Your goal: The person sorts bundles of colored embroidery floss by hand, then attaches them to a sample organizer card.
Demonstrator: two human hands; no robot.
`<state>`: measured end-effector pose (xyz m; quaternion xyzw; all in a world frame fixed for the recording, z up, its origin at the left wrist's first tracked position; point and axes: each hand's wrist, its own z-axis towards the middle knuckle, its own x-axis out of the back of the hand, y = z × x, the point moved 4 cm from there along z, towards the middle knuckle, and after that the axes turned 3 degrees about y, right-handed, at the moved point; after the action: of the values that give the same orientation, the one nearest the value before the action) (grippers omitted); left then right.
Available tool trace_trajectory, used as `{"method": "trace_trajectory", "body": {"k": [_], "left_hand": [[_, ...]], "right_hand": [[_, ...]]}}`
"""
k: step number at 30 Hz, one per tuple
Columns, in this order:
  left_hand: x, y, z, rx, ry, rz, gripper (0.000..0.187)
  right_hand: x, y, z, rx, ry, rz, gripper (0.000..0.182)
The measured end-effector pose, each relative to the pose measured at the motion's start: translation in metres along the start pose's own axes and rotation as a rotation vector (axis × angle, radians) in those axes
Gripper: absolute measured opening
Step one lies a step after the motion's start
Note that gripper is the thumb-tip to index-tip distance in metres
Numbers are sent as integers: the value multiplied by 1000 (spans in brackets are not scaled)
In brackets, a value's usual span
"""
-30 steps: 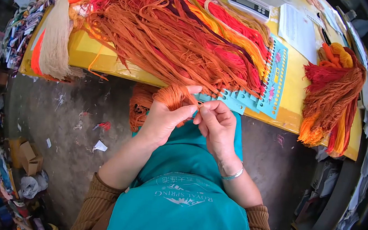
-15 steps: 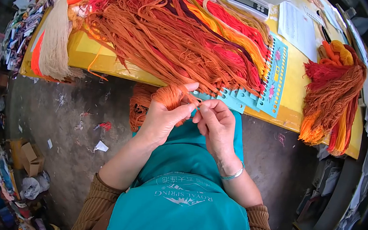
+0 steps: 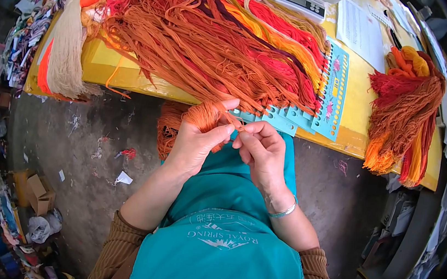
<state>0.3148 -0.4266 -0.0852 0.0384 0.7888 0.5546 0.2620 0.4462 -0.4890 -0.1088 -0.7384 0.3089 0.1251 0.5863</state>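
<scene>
My left hand (image 3: 197,142) is closed on a skein of orange thread (image 3: 202,116), which is looped over its fingers. Thumb and fingers of my right hand (image 3: 262,150) pinch a thin end of the same thread, close to the left fingertips. More orange-brown thread (image 3: 168,133) hangs below the table edge beside my left hand. Just beyond both hands, a large pile of orange, red and yellow threads (image 3: 190,42) lies on the yellow table (image 3: 355,121). Turquoise punched cards (image 3: 335,91) stick out from under the pile's right end.
A beige thread bundle (image 3: 69,45) hangs over the table's left end, and a mixed red and orange bundle (image 3: 407,111) over the right. A digital scale (image 3: 300,4) and a printed sheet (image 3: 361,36) lie at the back. An open cardboard box (image 3: 39,194) stands on the floor.
My fingertips have shifted very slightly around the thread. Both hands remain in almost the same place, with the skein still held.
</scene>
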Motion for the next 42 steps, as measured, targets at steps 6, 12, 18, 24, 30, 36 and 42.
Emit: {"method": "trace_trajectory", "body": {"k": [6, 12, 18, 24, 30, 36, 42], "left_hand": [[-2, 2, 0, 14, -2, 5, 48], [-2, 1, 0, 11, -6, 4, 49], [1, -5, 0, 22, -10, -27, 31], [-3, -18, 4, 67, -132, -312, 33], [-12, -22, 2, 166, -109, -521, 38], [-17, -24, 1, 156, -98, -456, 40], [-16, -20, 1, 112, -124, -417, 37]], "right_hand": [[2, 1, 0, 26, 7, 7, 5], [2, 0, -1, 23, -9, 34, 5], [1, 1, 2, -13, -5, -136, 4], [-7, -5, -1, -133, 37, 3, 6], [-14, 1, 3, 34, 15, -75, 5], [-12, 11, 4, 59, 82, -145, 6], [-9, 9, 1, 46, 74, 39, 7]]}}
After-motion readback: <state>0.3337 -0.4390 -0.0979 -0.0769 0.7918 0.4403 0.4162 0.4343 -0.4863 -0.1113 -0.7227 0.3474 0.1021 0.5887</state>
